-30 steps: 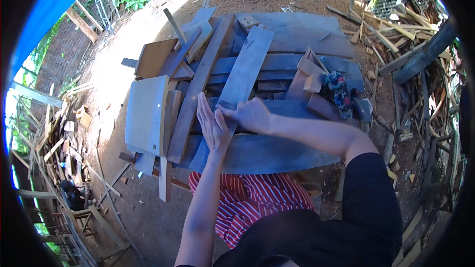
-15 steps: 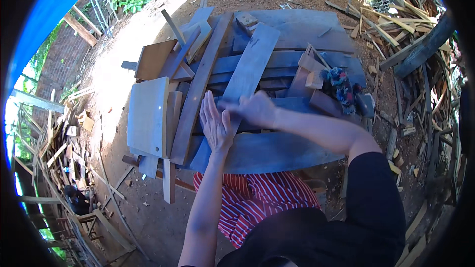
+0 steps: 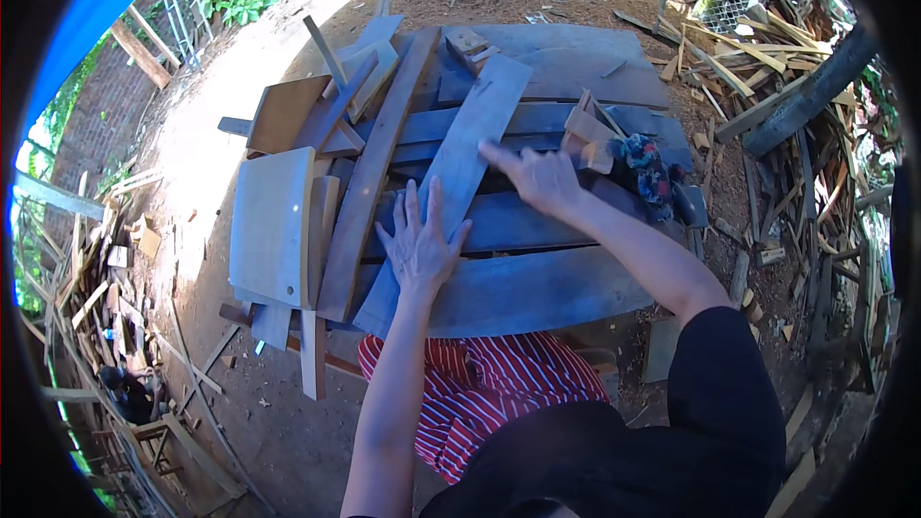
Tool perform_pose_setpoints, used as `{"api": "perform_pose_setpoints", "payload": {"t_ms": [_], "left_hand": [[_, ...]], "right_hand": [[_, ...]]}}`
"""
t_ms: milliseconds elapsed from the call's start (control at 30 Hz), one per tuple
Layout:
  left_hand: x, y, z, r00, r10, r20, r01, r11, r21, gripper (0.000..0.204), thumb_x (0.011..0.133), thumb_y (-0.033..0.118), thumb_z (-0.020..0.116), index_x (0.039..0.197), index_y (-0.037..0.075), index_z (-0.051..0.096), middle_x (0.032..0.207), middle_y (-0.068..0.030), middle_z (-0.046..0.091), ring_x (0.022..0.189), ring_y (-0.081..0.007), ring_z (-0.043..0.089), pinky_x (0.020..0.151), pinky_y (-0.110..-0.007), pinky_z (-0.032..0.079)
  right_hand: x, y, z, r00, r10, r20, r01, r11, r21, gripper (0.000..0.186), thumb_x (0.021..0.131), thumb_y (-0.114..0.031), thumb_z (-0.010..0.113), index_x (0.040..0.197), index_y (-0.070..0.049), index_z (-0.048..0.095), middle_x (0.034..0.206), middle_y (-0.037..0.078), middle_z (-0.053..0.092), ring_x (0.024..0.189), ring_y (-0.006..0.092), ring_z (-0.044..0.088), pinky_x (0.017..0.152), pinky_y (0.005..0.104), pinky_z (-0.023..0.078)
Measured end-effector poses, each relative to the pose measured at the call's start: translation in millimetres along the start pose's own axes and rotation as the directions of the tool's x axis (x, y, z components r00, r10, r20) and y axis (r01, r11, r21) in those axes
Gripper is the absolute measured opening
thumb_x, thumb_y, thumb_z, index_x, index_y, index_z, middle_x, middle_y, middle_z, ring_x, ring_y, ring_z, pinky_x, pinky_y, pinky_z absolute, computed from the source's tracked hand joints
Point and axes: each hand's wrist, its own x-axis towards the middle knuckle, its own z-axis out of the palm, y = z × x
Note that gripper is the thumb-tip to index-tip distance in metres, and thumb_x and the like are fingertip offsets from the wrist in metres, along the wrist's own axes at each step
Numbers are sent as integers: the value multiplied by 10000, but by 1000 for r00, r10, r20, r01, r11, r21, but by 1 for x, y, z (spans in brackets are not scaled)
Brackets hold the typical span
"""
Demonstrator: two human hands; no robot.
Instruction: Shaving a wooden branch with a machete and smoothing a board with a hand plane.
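Note:
A long grey-brown plank (image 3: 465,139) lies slanted across a stack of boards in front of me. My left hand (image 3: 420,247) rests on its near part, open, palm down, with the fingers spread. My right hand (image 3: 545,180) is at the plank's right edge, its index finger stretched out to the surface and its other fingers curled. Nothing shows in either hand. Left of the plank, a long dark brown board (image 3: 384,173) runs nearly parallel to it. Wide grey boards (image 3: 537,290) lie underneath, nearest to my body.
A pale square-cornered panel (image 3: 271,225) and a brown block (image 3: 286,115) sit at the left of the stack. A dark patterned cloth (image 3: 648,173) lies at the right. Scrap wood (image 3: 767,48) is heaped on both sides. A person (image 3: 132,393) crouches at the far lower left.
My left hand has turned from edge-up to lying flat with spread fingers on the plank. My right hand has moved away from it to the right, the index finger now stretched out.

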Motion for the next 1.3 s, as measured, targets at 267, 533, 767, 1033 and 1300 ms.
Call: {"api": "perform_pose_setpoints", "payload": {"t_ms": [267, 533, 767, 1033, 1300], "left_hand": [[-3, 9, 1, 998, -61, -36, 59, 997, -52, 805, 912, 559, 573, 1563, 259, 204, 1578, -142, 272, 1431, -342, 323, 1118, -672, 241], [-4, 10, 0, 997, -14, -77, 14, 1000, -1, 791, 921, 571, 546, 1561, 246, 213, 1568, -131, 291, 1427, -314, 332, 1150, -550, 274], [-5, 8, 1, 998, -45, -32, 44, 999, -30, 794, 908, 542, 583, 1556, 243, 234, 1561, -150, 302, 1418, -334, 346, 1141, -566, 282], [-2, 10, -3, 994, 10, -106, -17, 998, -62, 789, 905, 519, 603, 1551, 237, 249, 1514, -153, 348, 1396, -320, 372, 1127, -557, 306], [-4, 12, -1, 997, -28, -68, 27, 1000, -8, 785, 918, 539, 578, 1554, 237, 230, 1507, -149, 362, 1385, -313, 381, 1130, -510, 308]], "right_hand": [[28, -20, 32, 995, 89, -39, -84, 991, 108, 542, 952, -168, 431, 1469, -328, 426, 814, 170, 700, 666, 352, 691, 631, 529, 557], [101, 39, 16, 950, 307, -58, -303, 951, 68, 438, 983, -221, 415, 1407, -299, 492, 839, 199, 708, 768, 404, 698, 658, 543, 544], [16, -25, 33, 990, 136, 26, -139, 970, 199, 499, 959, -244, 439, 1452, -323, 456, 831, 209, 700, 687, 412, 688, 663, 567, 545], [127, 53, 18, 898, 432, -80, -424, 900, 104, 437, 996, -311, 416, 1430, -326, 459, 864, 190, 710, 770, 410, 698, 698, 549, 542], [26, -21, 21, 977, 200, 71, -211, 956, 204, 482, 990, -329, 439, 1471, -340, 411, 834, 218, 697, 730, 423, 688, 643, 574, 535]]}}
